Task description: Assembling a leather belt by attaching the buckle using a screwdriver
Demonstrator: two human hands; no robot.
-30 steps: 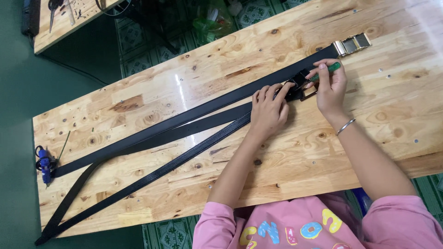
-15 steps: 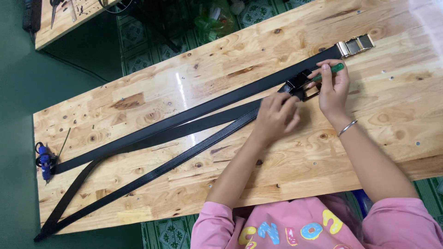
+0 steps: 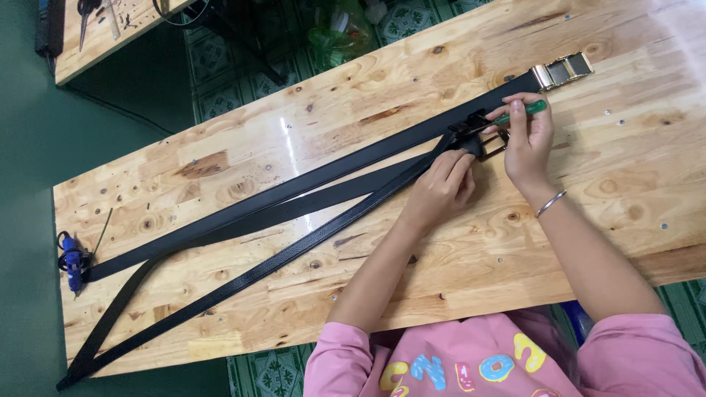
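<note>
The wooden table point(image 3: 632, 191) fills most of the view, a long pale plank top running from lower left to upper right. On it lie black belts point(image 3: 309, 192), and I count three straps, all with the long axis along the table: they spread apart near the left end and come together near the hands. One strap ends in a silver buckle point(image 3: 562, 70) at the far upper right, a little beyond the hands and not touched by them.

The work is at the dark buckle point(image 3: 482, 141), which lies directly in front of the person, between the two hands and touching both. The left hand point(image 3: 440, 192) is closed with the fingertips pressing down on the strap end just beside this buckle. The right hand point(image 3: 528, 140) grips a green-handled screwdriver point(image 3: 521, 112) (only one tool is in the hands) and its tip points left toward the dark buckle; it seems to touch the buckle, but the contact point is too small to see surely. The right hand is nearer to the silver buckle, the left hand nearer to the long free part of the straps.

At the far left edge sits one small blue tool point(image 3: 71, 257), well apart from both hands.
</note>
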